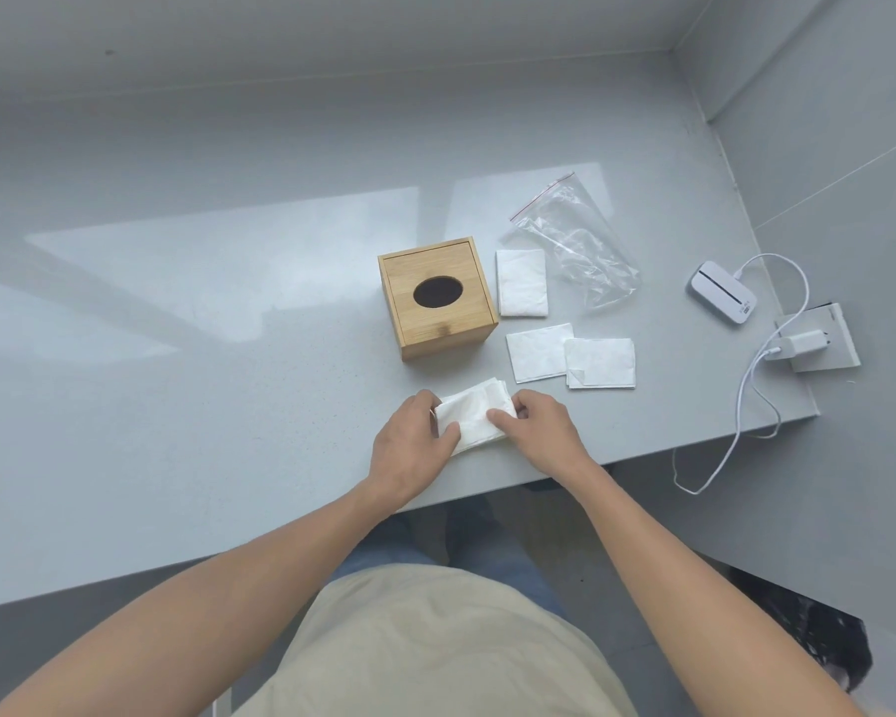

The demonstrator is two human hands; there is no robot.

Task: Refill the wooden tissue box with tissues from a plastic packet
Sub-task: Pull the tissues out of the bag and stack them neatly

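Head view. Your left hand (pixel 412 450) and right hand (pixel 536 429) both grip one wad of tissue (pixel 474 419) near the front edge of the grey table (pixel 177 354). The left thumb presses the wad's near-left corner, with the fingers curled over its left edge. The right thumb and fingers pinch its right edge. The wad is loosely folded and rests on the table surface.

The wooden box (pixel 438 297) stands upright just beyond the wad, apart from both hands. Its lid is on, and the oval opening (pixel 438 292) in the top appears dark; no tissue protrudes from it.

Three folded tissues lie flat to the right of the box. One tissue (pixel 522 283) lies just beside the box's right wall. A second tissue (pixel 539 351) lies nearer to you, and a third tissue (pixel 600 363) overlaps its right edge.

The clear plastic bag (pixel 575 240) lies crumpled beyond the tissues. It appears empty.

At the table's right end, a small white device (pixel 722 292) connects by a white cable (pixel 746 401) to a charger (pixel 803 346).
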